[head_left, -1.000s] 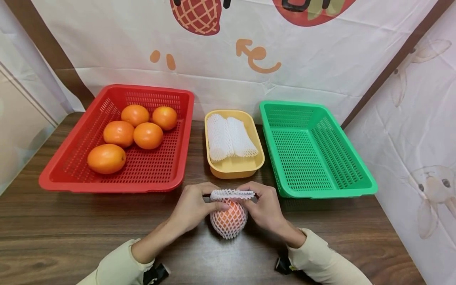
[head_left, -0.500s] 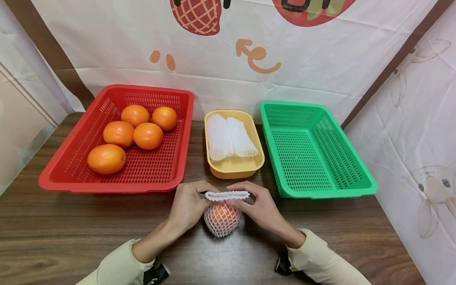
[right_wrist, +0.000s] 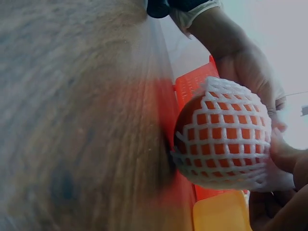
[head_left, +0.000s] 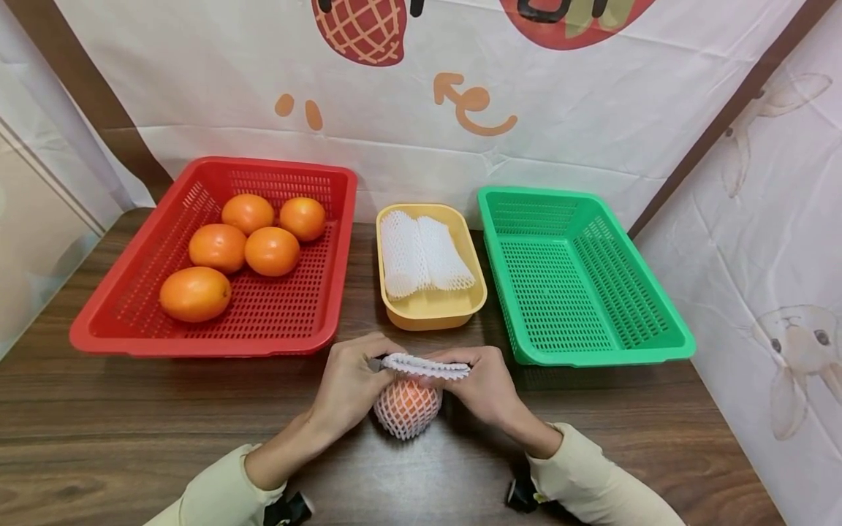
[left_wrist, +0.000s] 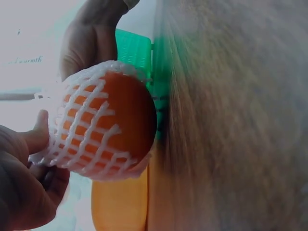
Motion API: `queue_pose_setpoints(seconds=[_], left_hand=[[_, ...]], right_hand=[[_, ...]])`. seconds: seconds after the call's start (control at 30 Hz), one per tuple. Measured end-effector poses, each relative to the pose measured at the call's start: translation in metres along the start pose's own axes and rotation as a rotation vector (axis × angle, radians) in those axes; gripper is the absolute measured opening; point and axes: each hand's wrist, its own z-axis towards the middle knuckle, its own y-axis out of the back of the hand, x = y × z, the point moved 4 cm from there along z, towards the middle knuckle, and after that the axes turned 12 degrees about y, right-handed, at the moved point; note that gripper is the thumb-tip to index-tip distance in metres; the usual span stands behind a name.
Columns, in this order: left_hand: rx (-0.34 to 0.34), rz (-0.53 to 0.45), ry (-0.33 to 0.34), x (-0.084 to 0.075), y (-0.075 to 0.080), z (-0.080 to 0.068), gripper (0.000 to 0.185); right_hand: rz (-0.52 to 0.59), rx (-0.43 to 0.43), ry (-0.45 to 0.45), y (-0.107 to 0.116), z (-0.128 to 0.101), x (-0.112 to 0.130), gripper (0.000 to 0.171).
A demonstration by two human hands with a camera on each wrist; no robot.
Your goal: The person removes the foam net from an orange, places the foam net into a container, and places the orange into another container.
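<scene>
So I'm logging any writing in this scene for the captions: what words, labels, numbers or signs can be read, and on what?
No readable text anywhere.
Backdrop cloth: only cut-off black strokes at the top edge, unreadable, plus an orange curved arrow and two orange dashes.
Red basket, yellow tray, green basket: no labels visible.
Left wrist view: faint marks on the white background, too blurred to read.

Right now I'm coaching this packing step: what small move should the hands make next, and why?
Probably draw the loose top of the white foam net sleeve shut over the orange. The left hand and right hand pinch its open end, and the wrist views show part of the orange's peel bare.
</scene>
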Motion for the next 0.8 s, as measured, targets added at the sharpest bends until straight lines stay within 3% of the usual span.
queue_pose_setpoints(seconds=[0.13, 0.23, 0.37, 0.5, 0.6, 0.8], left_hand=[[0.057, 0.038, 0.074, 0.000, -0.002, 0.002, 0.023], [0.114, 0.070, 0.105, 0.000, -0.004, 0.003, 0.031], [0.165, 0.088, 0.137, 0.002, -0.004, 0.003, 0.032], [0.188, 0.087, 0.178, 0.004, -0.006, 0.003, 0.030], [0.177, 0.054, 0.210, 0.005, -0.006, 0.003, 0.024], [0.076, 0.045, 0.229, 0.006, -0.004, 0.002, 0.015]], right_hand=[[-0.066, -0.080, 0.084, 0.003, 0.000, 0.001, 0.010], [-0.119, -0.139, 0.130, 0.006, 0.000, 0.002, 0.010], [-0.146, -0.210, 0.104, 0.010, 0.001, 0.000, 0.013], [-0.162, -0.226, 0.094, 0.012, 0.001, 0.000, 0.013], [-0.160, -0.227, 0.117, 0.011, 0.000, 0.001, 0.013], [-0.122, -0.202, 0.153, 0.006, 0.000, 0.007, 0.016]])
